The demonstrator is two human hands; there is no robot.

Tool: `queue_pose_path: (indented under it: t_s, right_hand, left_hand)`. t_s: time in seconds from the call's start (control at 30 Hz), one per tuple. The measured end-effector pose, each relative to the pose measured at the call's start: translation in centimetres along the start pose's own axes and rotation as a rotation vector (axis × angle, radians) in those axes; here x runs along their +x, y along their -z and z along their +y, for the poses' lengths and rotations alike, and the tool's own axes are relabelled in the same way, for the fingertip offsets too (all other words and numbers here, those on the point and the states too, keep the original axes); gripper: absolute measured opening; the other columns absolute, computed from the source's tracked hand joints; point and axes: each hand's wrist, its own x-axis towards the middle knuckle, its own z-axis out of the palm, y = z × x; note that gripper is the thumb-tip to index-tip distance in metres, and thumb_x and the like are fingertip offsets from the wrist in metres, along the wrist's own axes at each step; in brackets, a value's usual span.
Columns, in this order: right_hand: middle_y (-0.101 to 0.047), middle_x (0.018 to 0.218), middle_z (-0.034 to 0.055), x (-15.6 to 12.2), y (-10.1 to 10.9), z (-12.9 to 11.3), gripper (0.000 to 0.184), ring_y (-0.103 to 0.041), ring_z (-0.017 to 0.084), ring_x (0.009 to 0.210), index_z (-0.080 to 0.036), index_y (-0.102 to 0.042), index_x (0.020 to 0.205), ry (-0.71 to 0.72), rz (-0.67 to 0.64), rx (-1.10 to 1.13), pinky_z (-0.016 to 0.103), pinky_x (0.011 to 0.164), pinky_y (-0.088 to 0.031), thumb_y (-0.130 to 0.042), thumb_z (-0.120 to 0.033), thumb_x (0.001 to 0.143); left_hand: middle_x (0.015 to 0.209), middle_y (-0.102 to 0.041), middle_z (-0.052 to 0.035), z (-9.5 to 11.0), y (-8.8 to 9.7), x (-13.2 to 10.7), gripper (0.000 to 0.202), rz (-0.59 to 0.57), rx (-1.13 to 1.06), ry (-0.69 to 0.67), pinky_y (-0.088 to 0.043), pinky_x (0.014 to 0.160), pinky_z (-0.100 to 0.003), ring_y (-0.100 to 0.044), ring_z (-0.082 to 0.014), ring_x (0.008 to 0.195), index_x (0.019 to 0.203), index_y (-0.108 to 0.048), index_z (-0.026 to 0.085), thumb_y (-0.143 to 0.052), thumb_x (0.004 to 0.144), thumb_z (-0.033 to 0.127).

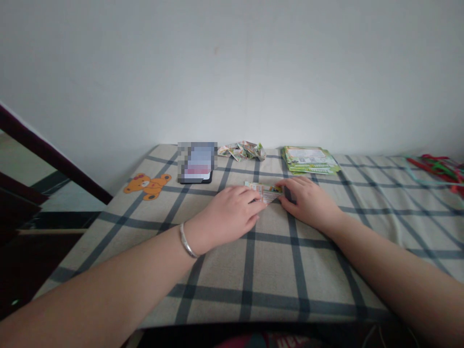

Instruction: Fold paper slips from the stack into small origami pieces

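Observation:
A small folded piece of printed paper [267,192] lies on the checked tablecloth between my hands. My left hand [234,210], with a silver bangle at its wrist, has its fingers bent over the paper's left and front part. At the paper's right end, the thumb and index finger of my right hand [308,200] close around the edge. Part of the paper is hidden beneath my left fingers. Behind it sit several folded paper shapes [242,151], bunched together near the wall. A stack of green printed sheets [308,160] lies beyond my right hand.
A phone [197,164], partly pixelated, lies at the back left. Near the left table edge is an orange bear figure [147,186]. A clear container [416,175] with red and green items stands far right. The white wall [232,72] borders the checked tablecloth [232,275].

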Motion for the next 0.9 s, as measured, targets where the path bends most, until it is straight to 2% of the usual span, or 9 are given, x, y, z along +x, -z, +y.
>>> queue_pose_path:
  t_s: [0.17, 0.3, 0.37, 0.6, 0.73, 0.9]
  right_hand:
    - [-0.069, 0.102, 0.0075, 0.1, -0.2, -0.1, 0.023, -0.062, 0.024, 0.097, -0.018, -0.061, 0.107, 0.022, 0.023, 0.1, 0.039, 0.088, -0.05, -0.057, -0.023, 0.085]
    - [-0.063, 0.121, 0.0114, 0.0, -0.7, -0.2, 0.046, -0.059, 0.026, 0.11, -0.016, -0.051, 0.127, 0.068, 0.012, 0.157, 0.042, 0.096, -0.047, -0.057, -0.019, 0.082]
    - [-0.061, 0.126, 0.0126, 0.0, -0.9, -0.1, 0.05, -0.057, 0.026, 0.115, -0.016, -0.048, 0.131, 0.091, 0.006, 0.189, 0.044, 0.098, -0.046, -0.057, -0.019, 0.082]
    - [-0.066, 0.115, 0.01, 0.2, -0.8, -0.1, 0.042, -0.062, 0.024, 0.103, -0.018, -0.055, 0.122, 0.032, 0.036, 0.265, 0.04, 0.089, -0.051, -0.059, -0.018, 0.081]
    - [-0.068, 0.113, 0.0082, 0.1, -0.5, -0.2, 0.035, -0.062, 0.023, 0.1, -0.018, -0.058, 0.118, 0.021, 0.052, 0.26, 0.038, 0.089, -0.049, -0.057, -0.018, 0.083]
    - [-0.07, 0.096, 0.0063, 0.2, 0.1, -0.6, 0.027, -0.063, 0.021, 0.087, -0.017, -0.062, 0.112, 0.049, 0.009, 0.212, 0.034, 0.08, -0.049, -0.055, -0.017, 0.086]
  left_hand:
    - [0.116, -0.062, -0.0049, -0.3, -0.2, 0.1, 0.025, 0.001, -0.014, 0.004, -0.043, 0.101, -0.043, -0.055, -0.0226, 0.11, 0.113, -0.064, 0.023, -0.052, 0.091, 0.024]
    - [0.117, -0.062, -0.0051, -0.4, -0.3, 0.1, 0.025, 0.012, -0.017, 0.002, -0.042, 0.102, -0.043, -0.054, -0.0229, 0.111, 0.113, -0.064, 0.023, -0.054, 0.09, 0.025]
    - [0.118, -0.061, -0.0053, -0.4, -0.3, 0.1, 0.025, 0.024, -0.01, 0.0, -0.041, 0.102, -0.042, -0.054, -0.0229, 0.111, 0.113, -0.065, 0.022, -0.055, 0.09, 0.024]
    - [0.116, -0.062, -0.0058, -0.3, -0.2, 0.1, 0.022, 0.043, 0.011, 0.006, -0.04, 0.102, -0.044, -0.053, -0.0237, 0.113, 0.109, -0.066, 0.023, -0.055, 0.09, 0.023]
    - [0.11, -0.065, -0.0055, -0.5, -0.2, 0.1, 0.018, 0.074, 0.059, 0.007, -0.04, 0.1, -0.047, -0.055, -0.0241, 0.109, 0.103, -0.068, 0.024, -0.058, 0.089, 0.024]
    - [0.106, -0.066, -0.005, -0.8, -0.3, 0.2, 0.014, 0.079, 0.092, -0.001, -0.041, 0.099, -0.044, -0.056, -0.0231, 0.108, 0.098, -0.069, 0.022, -0.059, 0.089, 0.026]
